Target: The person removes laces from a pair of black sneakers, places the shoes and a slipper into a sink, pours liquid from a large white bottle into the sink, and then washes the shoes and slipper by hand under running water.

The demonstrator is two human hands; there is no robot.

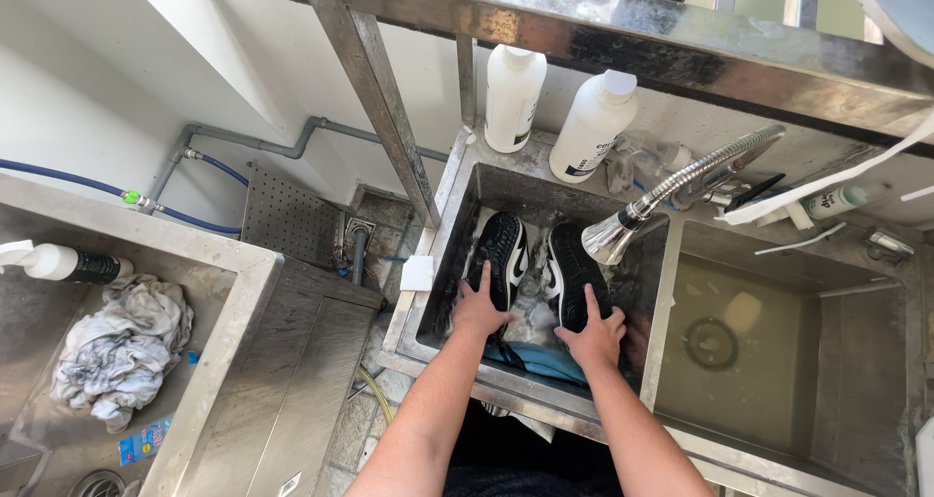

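Observation:
Two black shoes with white marks lie side by side in the soapy left basin of a steel sink [443, 264]. My left hand [479, 309] rests flat on the heel end of the left shoe [501, 249], fingers spread. On the right shoe [571, 273], my right hand [593, 334] presses down near the heel. A blue cloth [545, 361] lies in the basin just below both hands. A flexible metal spray tap [623, 230] hangs over the right shoe.
Two white plastic bottles [513, 93] [593, 123] stand on the ledge behind the basin. The right basin [759, 361] holds only a drain. A second steel sink at the left holds a crumpled grey-white rag [122, 346] and a pump bottle [58, 262]. A steel frame post [384, 108] rises left of the sink.

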